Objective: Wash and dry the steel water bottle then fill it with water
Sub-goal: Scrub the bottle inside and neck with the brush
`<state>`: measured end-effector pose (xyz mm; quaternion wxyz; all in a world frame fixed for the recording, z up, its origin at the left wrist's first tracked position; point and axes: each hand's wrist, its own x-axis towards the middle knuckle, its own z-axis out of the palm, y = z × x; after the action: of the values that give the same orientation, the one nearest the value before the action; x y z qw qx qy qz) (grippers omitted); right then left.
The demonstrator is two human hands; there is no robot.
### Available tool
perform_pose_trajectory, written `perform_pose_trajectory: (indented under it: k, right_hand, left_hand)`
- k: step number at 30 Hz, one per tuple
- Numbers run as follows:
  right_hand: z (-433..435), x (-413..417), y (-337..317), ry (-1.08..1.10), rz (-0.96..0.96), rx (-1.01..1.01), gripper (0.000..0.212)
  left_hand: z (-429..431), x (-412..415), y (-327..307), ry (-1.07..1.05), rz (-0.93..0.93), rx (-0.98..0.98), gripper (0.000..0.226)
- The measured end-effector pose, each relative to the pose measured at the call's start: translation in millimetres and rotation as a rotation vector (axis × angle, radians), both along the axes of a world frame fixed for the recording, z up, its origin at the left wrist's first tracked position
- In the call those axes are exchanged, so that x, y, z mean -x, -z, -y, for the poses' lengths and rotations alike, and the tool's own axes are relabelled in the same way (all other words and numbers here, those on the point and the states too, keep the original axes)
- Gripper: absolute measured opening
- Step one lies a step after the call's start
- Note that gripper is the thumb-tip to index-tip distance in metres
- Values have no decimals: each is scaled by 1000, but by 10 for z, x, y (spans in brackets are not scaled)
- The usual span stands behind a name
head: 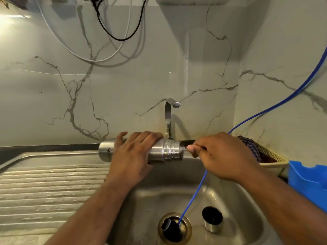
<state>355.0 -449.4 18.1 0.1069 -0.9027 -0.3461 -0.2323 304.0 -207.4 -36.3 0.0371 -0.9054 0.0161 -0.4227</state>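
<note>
Washing stage, by the look of it, with no water seen running from the bent steel tap (168, 114) behind the two grips. Left grip (134, 151) wrapped over the body of the brushed-steel cylindrical water bottle (168, 151), holding it level above the stainless-steel sink basin (238, 200). Base sticking out past the outer side of that grip, threaded mouth pointing across at the right grip (221, 154). Right grip closed, thumb and forefinger pinching a small dark thing (184, 147) right at the mouth.

To do this well:
- Keep the left grip firm around the smooth steel.
- Tip the mouth slightly down toward the basin below both grips for draining.
- Work the inside all round, not only the rim.
- Turn the bottle with the left grip rather than twisting the right wrist.
- Avoid snagging the thin blue tube (192, 195) dropping from under the right grip to the drain.

Hard to make out:
- Identity of the pinched dark thing: brush handle, stopper part or something else, no telling.
- Interior of the bottle hidden.
- Uncertain whether the blue tube passes behind the right grip or through it.
- Below the right grip, a small steel cup-shaped cap (213, 221) standing mouth-up in the basin.
- Beside that cap, a black plug-like piece (170, 227) lying in the drain, dark and blurred.
- Lettering near the bottle's base only partly readable.
</note>
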Motion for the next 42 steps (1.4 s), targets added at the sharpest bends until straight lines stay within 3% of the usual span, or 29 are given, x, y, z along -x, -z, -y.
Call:
perform_pose_trajectory:
  k: [7, 10, 13, 15, 17, 19, 23, 24, 26, 28, 30, 34, 36, 39, 42]
  right_hand:
    - [144, -115, -25, -62, -765, -391, 43]
    - [74, -117, 67, -67, -1188, -459, 46]
    - [-42, -70, 165, -158, -1425, -502, 52]
    - [-107, -27, 209, -201, -1398, -515, 51]
    - [-156, -28, 248, -209, -1182, -484, 48]
    - [-173, -86, 291, -159, -775, -417, 46]
    - [-75, -243, 321, -65, 317, -213, 39]
    - [-33, -273, 315, -129, 508, -208, 32]
    - [47, -344, 301, -248, 694, -216, 19]
    - [128, -412, 264, -301, 716, -215, 16]
    - [200, -467, 229, -287, 691, -207, 23]
    - [239, -479, 198, -218, 681, -176, 15]
    - [230, -434, 169, -150, 593, -128, 23]
    - [185, -365, 123, -25, 196, 0, 40]
    - [232, -396, 109, -196, -628, -149, 45]
  left_hand:
    - [-254, 132, -79, -133, 89, 48, 79]
    - [-200, 135, -74, -175, 192, 66, 84]
    - [-204, 169, -118, -223, 266, 110, 84]
    - [-224, 184, -140, -246, 255, 119, 82]
    - [-247, 183, -145, -270, 228, 110, 80]
    - [-238, 171, -130, -293, 192, 96, 78]
    - [-235, 137, -124, -224, 96, 197, 73]
    - [-247, 143, -145, -161, 23, 268, 75]
    - [-277, 180, -194, 9, -208, 445, 78]
    - [-283, 224, -213, 136, -420, 560, 77]
    - [-234, 231, -188, 169, -505, 589, 74]
    - [-43, 136, -50, 86, -351, 455, 74]
    - [30, 89, 29, -1, -206, 332, 77]
    - [-2, 55, 81, -61, -57, 162, 80]
    - [-95, 62, 23, -48, -8, 2, 80]
